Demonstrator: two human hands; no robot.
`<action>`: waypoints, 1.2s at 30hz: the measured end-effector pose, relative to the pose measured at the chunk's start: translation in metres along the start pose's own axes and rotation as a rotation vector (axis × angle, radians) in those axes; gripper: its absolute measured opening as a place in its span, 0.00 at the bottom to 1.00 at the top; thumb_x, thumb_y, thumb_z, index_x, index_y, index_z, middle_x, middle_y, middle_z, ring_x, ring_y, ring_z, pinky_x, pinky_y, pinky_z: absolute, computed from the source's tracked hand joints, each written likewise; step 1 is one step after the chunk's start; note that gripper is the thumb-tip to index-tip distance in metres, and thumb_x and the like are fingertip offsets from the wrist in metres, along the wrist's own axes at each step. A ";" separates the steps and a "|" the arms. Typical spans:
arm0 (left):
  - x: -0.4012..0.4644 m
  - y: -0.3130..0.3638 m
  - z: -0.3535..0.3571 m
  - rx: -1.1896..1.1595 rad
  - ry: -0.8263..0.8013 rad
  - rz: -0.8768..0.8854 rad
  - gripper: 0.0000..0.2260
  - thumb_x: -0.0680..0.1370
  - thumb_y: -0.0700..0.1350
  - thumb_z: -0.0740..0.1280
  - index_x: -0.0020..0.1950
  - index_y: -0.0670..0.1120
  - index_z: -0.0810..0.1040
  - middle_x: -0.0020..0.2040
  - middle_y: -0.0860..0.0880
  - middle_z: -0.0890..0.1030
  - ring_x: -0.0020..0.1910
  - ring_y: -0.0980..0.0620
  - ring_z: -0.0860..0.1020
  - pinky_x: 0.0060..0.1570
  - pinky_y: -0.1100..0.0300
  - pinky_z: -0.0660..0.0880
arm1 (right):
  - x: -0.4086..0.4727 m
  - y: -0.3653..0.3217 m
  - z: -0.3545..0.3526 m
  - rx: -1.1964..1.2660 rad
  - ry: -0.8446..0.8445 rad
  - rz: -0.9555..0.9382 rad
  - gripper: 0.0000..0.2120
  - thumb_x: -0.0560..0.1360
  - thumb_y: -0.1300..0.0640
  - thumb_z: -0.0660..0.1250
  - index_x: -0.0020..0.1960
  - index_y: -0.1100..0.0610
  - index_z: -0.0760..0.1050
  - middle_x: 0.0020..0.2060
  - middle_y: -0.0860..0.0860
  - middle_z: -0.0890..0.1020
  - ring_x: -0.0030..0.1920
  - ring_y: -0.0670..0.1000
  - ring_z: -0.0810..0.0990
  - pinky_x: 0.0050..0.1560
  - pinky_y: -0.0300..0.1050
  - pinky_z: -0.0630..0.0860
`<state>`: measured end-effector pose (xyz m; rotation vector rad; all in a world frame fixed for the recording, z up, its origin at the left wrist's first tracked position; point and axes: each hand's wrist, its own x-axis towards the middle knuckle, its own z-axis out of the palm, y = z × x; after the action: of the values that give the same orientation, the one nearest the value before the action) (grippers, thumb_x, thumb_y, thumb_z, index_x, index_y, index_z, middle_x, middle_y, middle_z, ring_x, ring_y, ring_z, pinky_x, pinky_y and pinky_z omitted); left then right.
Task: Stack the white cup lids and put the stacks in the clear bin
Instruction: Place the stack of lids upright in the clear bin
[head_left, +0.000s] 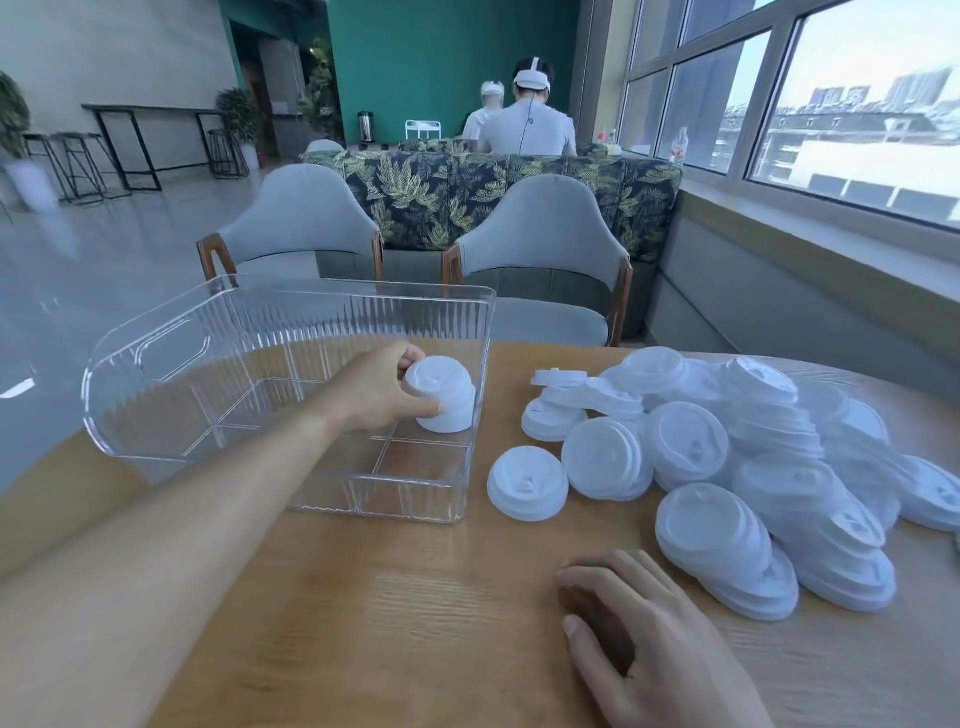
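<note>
A clear ribbed plastic bin (156, 374) stands on the wooden table at the left. My left hand (374, 389) reaches inside it and grips a short stack of white cup lids (447, 397) near the bin's right wall, low over the bin floor. A large loose pile of white lids (753, 467) covers the table's right side. One single lid (527, 483) lies apart between the bin and the pile. My right hand (644, 644) rests flat on the table near the front, its fingers relaxed and holding nothing.
The wooden table (415, 597) runs to a curved far edge behind the bin. Two grey chairs (540, 249) stand beyond it, then a leaf-patterned sofa where two people sit with their backs turned. Windows line the right wall.
</note>
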<state>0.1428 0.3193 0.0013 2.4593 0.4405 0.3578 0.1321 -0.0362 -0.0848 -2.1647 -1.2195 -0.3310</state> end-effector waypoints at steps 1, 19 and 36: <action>0.002 -0.002 0.002 0.002 0.001 0.000 0.25 0.69 0.51 0.82 0.61 0.53 0.75 0.57 0.57 0.80 0.58 0.53 0.80 0.64 0.48 0.77 | 0.000 0.000 0.000 -0.004 0.003 -0.006 0.11 0.71 0.47 0.67 0.52 0.45 0.80 0.52 0.35 0.78 0.52 0.38 0.77 0.50 0.34 0.73; 0.014 -0.006 0.019 0.038 -0.015 -0.024 0.25 0.67 0.54 0.82 0.61 0.53 0.79 0.56 0.58 0.82 0.54 0.55 0.81 0.60 0.48 0.79 | -0.001 0.000 0.002 -0.003 0.004 -0.015 0.10 0.72 0.47 0.67 0.53 0.45 0.79 0.53 0.34 0.77 0.54 0.39 0.77 0.52 0.37 0.74; -0.006 0.031 0.009 0.173 -0.083 -0.111 0.46 0.74 0.58 0.76 0.84 0.50 0.54 0.81 0.48 0.64 0.76 0.44 0.68 0.70 0.53 0.68 | -0.001 -0.007 -0.008 0.029 -0.038 0.022 0.09 0.74 0.48 0.66 0.54 0.46 0.78 0.53 0.34 0.76 0.55 0.40 0.75 0.55 0.36 0.72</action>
<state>0.1477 0.2891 0.0122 2.5915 0.5914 0.1766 0.1263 -0.0392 -0.0767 -2.1675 -1.2128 -0.2628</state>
